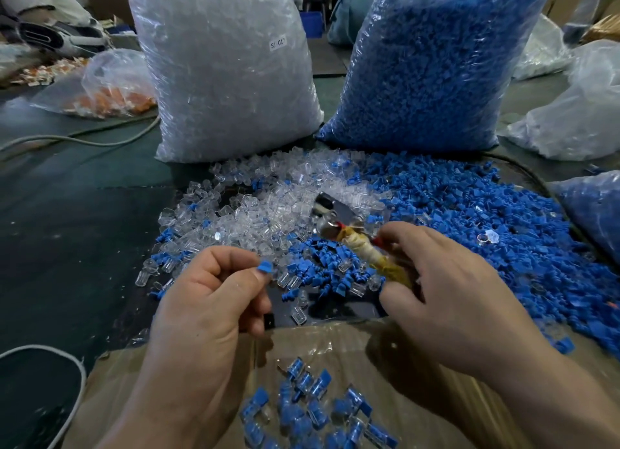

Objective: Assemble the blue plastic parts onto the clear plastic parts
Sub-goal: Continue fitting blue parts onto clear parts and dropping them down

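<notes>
Head view — both hands occupied.
The left hand (pixel 208 301) pinches a blue plastic part (pixel 265 267) between thumb and forefinger; the right hand (pixel 446 287) curls round a tape-wrapped metal tool (pixel 360 247). Clear plastic parts (pixel 268 200) lie heaped mid-table — assembled pieces (pixel 315 405) in the cardboard box (pixel 114 375) at the near edge.

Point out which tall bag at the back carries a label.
The left bag of clear parts: a small white label sits on its front. The bag of blue parts beside it shows none.
</notes>
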Tool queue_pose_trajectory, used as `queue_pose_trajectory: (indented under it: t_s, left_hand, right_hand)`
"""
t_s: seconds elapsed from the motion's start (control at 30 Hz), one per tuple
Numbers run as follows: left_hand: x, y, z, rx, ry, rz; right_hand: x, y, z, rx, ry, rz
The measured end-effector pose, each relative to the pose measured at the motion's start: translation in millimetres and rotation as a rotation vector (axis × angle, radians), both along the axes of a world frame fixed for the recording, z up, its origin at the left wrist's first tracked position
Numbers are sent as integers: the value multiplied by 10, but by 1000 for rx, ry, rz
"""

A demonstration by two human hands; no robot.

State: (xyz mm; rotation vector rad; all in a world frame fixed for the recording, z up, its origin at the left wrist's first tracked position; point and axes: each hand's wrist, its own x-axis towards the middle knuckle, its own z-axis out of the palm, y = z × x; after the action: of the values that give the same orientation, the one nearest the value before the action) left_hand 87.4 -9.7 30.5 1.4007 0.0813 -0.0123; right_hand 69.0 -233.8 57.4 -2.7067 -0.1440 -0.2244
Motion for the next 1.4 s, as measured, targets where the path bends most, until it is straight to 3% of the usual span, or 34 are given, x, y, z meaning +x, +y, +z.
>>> queue_pose_trajectory:
  t_s: [0.27,0.73,1.13,1.23,1.33,1.4]
  left_hand:
    - [-61,-13,78,12,-93,-39]
    - [-96,-20,36,86,-167,-29]
    - [-133,-20,96,48,-140,-36]
    - [-115,-5,85,118,-147,17]
    - [-66,49,48,199,-113,95]
    - [-75,40,37,226,-41,10]
  right_hand:
    - [-116,100,45,-15,-14,230]
    - [-92,84,-22,-77,29,262]
    - [-87,148,35,-72,36,233]
    - [-105,114,12,-55,37,196]
    - [-55,23,-49,-137,17,90]
    - [21,-27,-89,-243,32,-1]
